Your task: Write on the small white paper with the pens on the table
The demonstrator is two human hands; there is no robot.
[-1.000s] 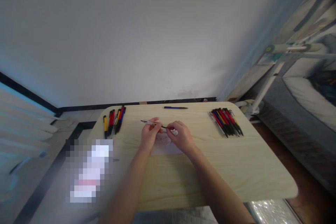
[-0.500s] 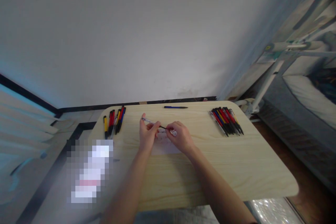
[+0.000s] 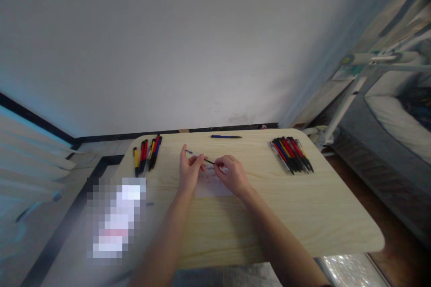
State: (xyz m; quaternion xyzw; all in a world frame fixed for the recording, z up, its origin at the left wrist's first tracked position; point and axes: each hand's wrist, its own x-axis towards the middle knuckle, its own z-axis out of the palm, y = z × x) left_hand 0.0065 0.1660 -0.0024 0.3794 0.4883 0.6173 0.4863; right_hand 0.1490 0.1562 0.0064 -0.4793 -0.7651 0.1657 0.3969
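Observation:
Above a sheet of paper (image 3: 212, 188) with faint marks, both hands hold one slim pen (image 3: 209, 161) with a clear or white barrel and a dark end. My left hand (image 3: 191, 171) grips its barrel between thumb and fingers, one finger reaching up by the far tip. My right hand (image 3: 232, 174) is closed round the dark end, which its fingers partly hide. Beyond the hands, a blue and black pen (image 3: 226, 136) lies flat near the table's back edge.
Several coloured pens (image 3: 153, 153) lie at the table's left, and a larger bunch (image 3: 292, 156) lies at the right. The wooden table (image 3: 303, 215) has a wall behind it. A blurred-out bright patch (image 3: 117, 219) covers the lower left. A grey couch (image 3: 380, 157) stands at the right.
The pen's left end has shifted slightly to the right, nearer the left hand's raised finger. Both hands keep their hold on it and have hardly moved.

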